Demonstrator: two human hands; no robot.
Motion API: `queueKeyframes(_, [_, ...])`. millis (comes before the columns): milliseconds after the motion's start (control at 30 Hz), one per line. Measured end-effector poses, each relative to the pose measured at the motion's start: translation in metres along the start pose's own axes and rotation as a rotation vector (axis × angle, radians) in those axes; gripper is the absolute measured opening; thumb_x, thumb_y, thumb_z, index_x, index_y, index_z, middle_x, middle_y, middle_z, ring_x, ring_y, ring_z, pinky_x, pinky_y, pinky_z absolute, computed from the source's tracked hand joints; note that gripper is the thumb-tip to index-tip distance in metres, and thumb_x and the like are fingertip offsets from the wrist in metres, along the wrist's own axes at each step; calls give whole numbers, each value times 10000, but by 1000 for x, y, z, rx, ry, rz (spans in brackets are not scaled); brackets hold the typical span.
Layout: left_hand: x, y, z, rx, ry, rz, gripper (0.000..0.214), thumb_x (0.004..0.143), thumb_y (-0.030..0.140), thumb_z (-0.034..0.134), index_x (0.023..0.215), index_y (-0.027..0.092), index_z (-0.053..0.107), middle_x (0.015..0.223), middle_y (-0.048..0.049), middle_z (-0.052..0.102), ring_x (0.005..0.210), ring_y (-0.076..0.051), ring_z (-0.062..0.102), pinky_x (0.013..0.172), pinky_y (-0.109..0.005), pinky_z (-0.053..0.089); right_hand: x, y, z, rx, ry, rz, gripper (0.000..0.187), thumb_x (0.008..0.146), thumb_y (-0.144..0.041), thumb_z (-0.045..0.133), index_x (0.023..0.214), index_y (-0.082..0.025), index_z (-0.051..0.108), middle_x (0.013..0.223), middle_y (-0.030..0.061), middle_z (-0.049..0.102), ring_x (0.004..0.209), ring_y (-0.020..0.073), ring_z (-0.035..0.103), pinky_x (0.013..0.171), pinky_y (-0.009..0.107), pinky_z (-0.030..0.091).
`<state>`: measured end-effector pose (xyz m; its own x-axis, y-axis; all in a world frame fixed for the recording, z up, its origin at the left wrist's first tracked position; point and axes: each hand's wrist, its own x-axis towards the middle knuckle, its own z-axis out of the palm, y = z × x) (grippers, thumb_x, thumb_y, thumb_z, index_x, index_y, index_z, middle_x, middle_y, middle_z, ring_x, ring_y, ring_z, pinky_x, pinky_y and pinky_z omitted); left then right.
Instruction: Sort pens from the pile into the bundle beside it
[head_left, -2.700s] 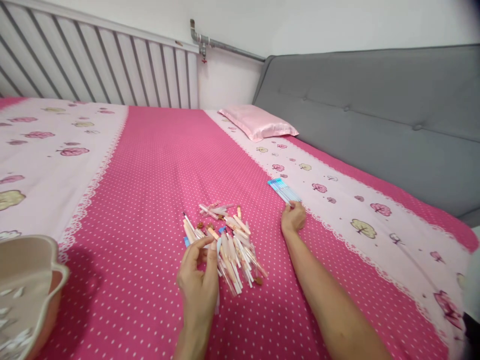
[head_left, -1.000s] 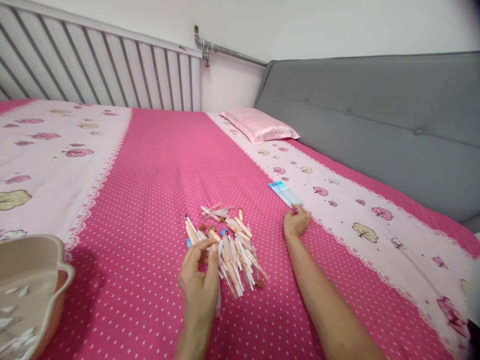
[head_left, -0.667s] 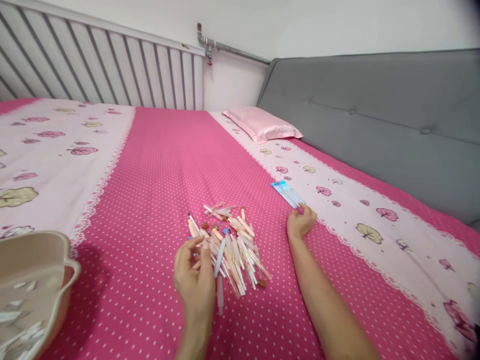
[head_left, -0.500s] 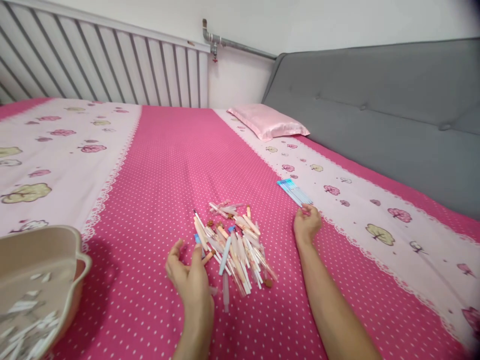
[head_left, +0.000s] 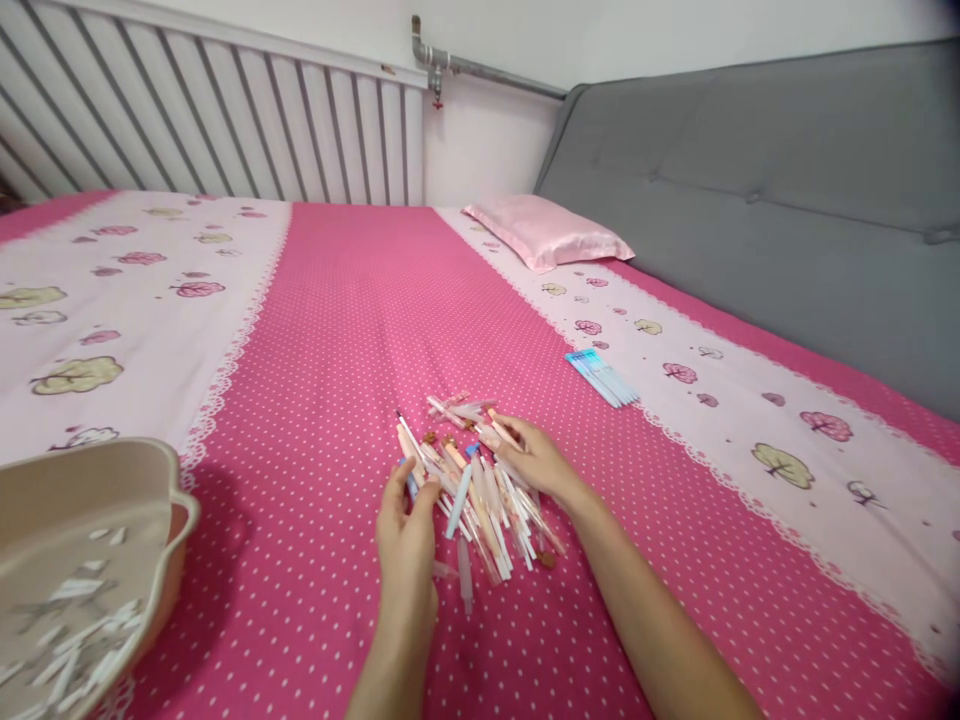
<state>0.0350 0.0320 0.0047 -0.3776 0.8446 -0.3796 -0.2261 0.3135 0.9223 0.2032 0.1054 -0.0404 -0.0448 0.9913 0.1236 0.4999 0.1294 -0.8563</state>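
A loose pile of pen parts (head_left: 484, 510), with pale pink, peach and clear barrels, lies on the pink dotted bedsheet. Beside its left edge is my left hand (head_left: 407, 515), thumb and fingers apart around the ends of a few pieces; no firm hold shows. My right hand (head_left: 541, 460) reaches over the pile's upper right, fingers stretched and apart, touching a peach piece (head_left: 504, 430). A pale blue barrel (head_left: 458, 502) rests on top in the middle. Farther right, several light blue pens (head_left: 602, 378) lie side by side in a row.
At the lower left stands a beige basin (head_left: 169, 560) holding many small white and grey pieces. A pink pillow (head_left: 551, 232) lies against the grey headboard (head_left: 757, 240). A white radiator (head_left: 247, 120) and a pipe with a red valve line the wall.
My right hand has moved left from the row of blue pens onto the pile. My left hand has come slightly closer to the pile. The view has shifted a little.
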Motion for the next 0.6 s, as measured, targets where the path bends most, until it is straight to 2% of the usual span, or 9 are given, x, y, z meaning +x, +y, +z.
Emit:
queueKeyframes(133, [0,-3,0,-44,-127,-29,424,753,307,596,1158,188,562,1196,-93,595,1051,-215,586,790,-272,495,-8,-19,-3,-66,-128,-46,444,790,-325,571,1214,-190,555,1216,99,592,1094,240,552,922,400,416])
queueKeyframes(233, [2,-6,1,-100,-207,-15,450,721,296,634,1143,152,576,1144,-105,625,1031,-210,600,858,-287,470,-11,-28,-6,-101,-162,-72,427,774,-276,586,1193,-194,572,1207,95,595,1092,249,551,927,413,409])
queueKeyframes(400, [6,-14,3,-60,-201,46,441,680,311,676,1091,158,625,1101,-109,649,1020,-237,606,799,-305,494,-16,-41,-8,-70,-164,-89,412,777,-218,577,1189,-201,575,1239,83,587,1143,233,530,978,409,381])
queueKeyframes(600, [4,-15,5,-20,-247,77,405,678,317,668,1037,130,646,998,-110,681,858,-210,650,720,-293,508,-20,-53,-10,-17,-207,-122,402,808,-195,542,1208,-232,565,1259,58,577,1161,203,524,986,387,389])
